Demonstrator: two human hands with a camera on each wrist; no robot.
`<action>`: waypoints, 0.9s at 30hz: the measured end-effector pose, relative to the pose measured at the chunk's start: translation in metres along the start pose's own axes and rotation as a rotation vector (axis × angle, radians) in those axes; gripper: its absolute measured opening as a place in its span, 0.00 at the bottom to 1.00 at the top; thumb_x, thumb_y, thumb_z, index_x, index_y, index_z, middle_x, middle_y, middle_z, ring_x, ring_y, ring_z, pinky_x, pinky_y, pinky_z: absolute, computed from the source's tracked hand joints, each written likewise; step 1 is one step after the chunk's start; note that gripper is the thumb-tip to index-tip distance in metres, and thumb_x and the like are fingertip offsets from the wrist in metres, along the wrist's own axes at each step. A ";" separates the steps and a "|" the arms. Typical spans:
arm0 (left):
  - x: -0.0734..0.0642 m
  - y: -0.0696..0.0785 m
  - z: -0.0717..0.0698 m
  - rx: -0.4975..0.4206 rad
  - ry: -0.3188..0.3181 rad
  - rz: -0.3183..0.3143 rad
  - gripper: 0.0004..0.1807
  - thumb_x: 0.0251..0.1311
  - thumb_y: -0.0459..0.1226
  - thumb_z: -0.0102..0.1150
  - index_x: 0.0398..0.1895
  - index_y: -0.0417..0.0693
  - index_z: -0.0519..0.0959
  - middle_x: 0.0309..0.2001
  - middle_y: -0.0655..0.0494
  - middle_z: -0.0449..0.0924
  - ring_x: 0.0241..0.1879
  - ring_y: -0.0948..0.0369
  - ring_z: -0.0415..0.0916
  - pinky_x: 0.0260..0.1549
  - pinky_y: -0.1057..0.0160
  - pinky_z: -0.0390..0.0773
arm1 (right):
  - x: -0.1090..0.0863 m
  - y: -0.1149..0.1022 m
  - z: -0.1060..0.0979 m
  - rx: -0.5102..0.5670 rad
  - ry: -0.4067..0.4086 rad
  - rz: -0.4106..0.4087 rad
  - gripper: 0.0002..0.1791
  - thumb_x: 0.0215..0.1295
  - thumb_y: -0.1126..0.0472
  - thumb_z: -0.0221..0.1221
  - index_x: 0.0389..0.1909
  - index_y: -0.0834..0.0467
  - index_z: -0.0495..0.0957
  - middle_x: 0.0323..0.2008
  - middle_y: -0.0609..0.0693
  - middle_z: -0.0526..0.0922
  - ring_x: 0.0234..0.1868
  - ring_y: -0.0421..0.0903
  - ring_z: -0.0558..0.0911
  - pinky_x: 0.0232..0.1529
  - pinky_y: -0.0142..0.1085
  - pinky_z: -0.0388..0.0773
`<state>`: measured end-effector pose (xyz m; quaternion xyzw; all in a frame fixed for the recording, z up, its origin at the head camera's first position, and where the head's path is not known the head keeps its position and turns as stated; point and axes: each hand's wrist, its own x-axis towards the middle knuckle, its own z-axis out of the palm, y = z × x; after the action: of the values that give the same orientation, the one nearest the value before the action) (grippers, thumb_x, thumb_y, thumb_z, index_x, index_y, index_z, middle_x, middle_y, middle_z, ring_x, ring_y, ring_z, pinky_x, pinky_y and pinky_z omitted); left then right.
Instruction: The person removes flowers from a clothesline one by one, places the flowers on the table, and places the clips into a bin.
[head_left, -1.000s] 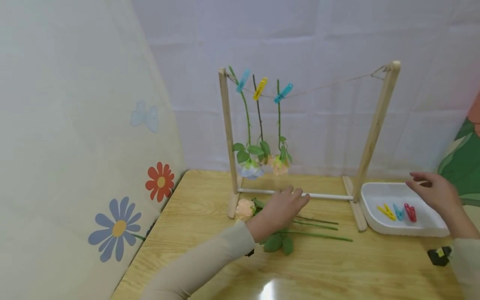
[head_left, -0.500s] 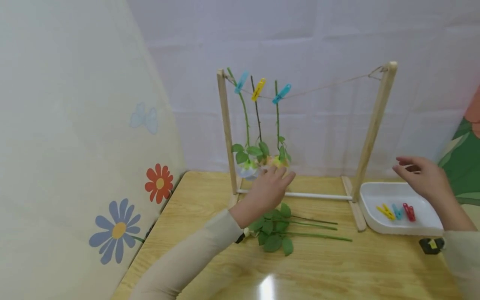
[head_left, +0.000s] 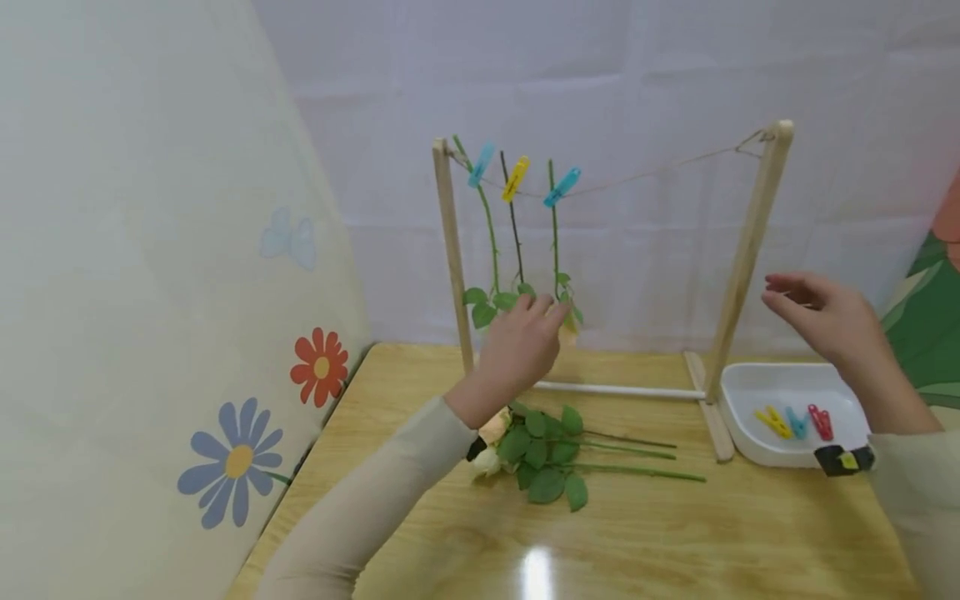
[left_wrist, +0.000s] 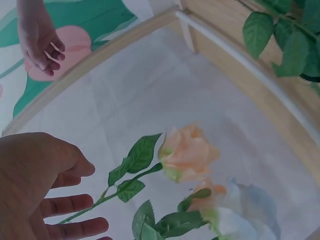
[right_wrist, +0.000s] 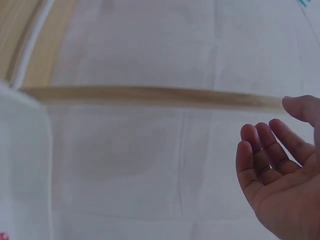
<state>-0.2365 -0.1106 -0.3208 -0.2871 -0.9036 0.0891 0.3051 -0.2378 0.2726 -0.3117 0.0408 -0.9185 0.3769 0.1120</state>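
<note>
My left hand (head_left: 522,346) is raised in front of the hanging roses, its fingers apart and holding nothing. In the left wrist view, a peach rose (left_wrist: 187,152) and a pale blue rose (left_wrist: 250,212) hang beyond the fingers; another peach bloom is partly hidden between them. Their stems are clipped head-down to a string (head_left: 652,173) by a light blue clothespin (head_left: 482,165), a yellow clothespin (head_left: 516,179) and a second blue clothespin (head_left: 562,187). My right hand (head_left: 825,321) hovers with loosely bent fingers, holding nothing, beside the right wooden post (head_left: 753,258).
Several cut roses (head_left: 551,446) lie on the wooden table (head_left: 645,533), stems pointing right. A white tray (head_left: 757,454) at the right holds yellow, blue and red clothespins (head_left: 820,422). A white rod (head_left: 622,389) joins the feet of the wooden stand.
My left hand has risen from above the roses on the table to the hanging blooms. The right hand has moved up and left, away from over the tray.
</note>
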 end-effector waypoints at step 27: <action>0.045 -0.030 -0.018 -0.318 0.076 -0.375 0.26 0.69 0.41 0.58 0.69 0.48 0.72 0.58 0.48 0.81 0.47 0.51 0.82 0.27 0.60 0.83 | 0.033 -0.102 0.017 0.502 0.121 -0.178 0.20 0.70 0.53 0.63 0.57 0.59 0.81 0.43 0.37 0.84 0.43 0.36 0.83 0.46 0.21 0.78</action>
<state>-0.2688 -0.1097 -0.2743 -0.1622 -0.9317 -0.1231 0.3008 -0.2570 0.1883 -0.2459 0.1252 -0.7809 0.5832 0.1856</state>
